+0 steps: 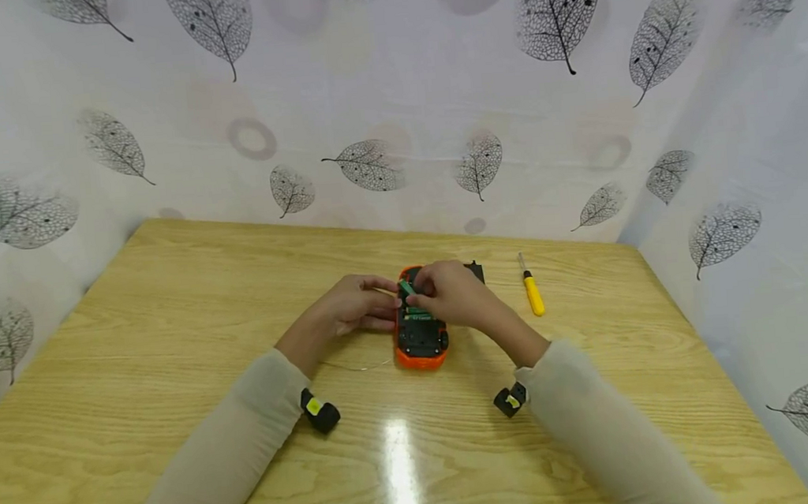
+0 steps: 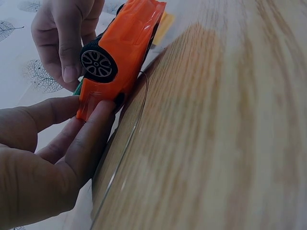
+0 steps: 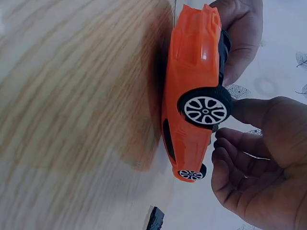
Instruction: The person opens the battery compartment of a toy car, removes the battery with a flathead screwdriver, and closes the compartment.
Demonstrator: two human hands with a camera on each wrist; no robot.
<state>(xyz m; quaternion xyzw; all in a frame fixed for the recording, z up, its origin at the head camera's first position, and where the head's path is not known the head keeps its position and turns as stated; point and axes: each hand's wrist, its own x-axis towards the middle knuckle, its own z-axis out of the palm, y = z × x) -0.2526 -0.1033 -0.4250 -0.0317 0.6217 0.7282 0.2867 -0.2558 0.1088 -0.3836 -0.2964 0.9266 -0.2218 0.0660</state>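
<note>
An orange toy car [image 1: 421, 359] lies upside down on the table, its black underside up. Green batteries [image 1: 419, 314] sit in its open compartment. One more green battery [image 1: 406, 287] stands at a slant at the compartment's far end, pinched by my right hand [image 1: 455, 291]. In the right wrist view that hand [image 3: 268, 153] is beside the car's wheel [image 3: 205, 110], and its fingertips are partly hidden. My left hand [image 1: 360, 307] grips the car's left side; in the left wrist view its fingers [image 2: 91, 136] press the orange body [image 2: 125, 45].
A yellow-handled screwdriver [image 1: 533, 295] lies to the right of the car. Behind my right hand is a small black part [image 1: 475, 271], partly covered. A thin wire [image 1: 359, 368] runs across the table left of the car. A leaf-patterned curtain [image 1: 392, 102] stands behind the table.
</note>
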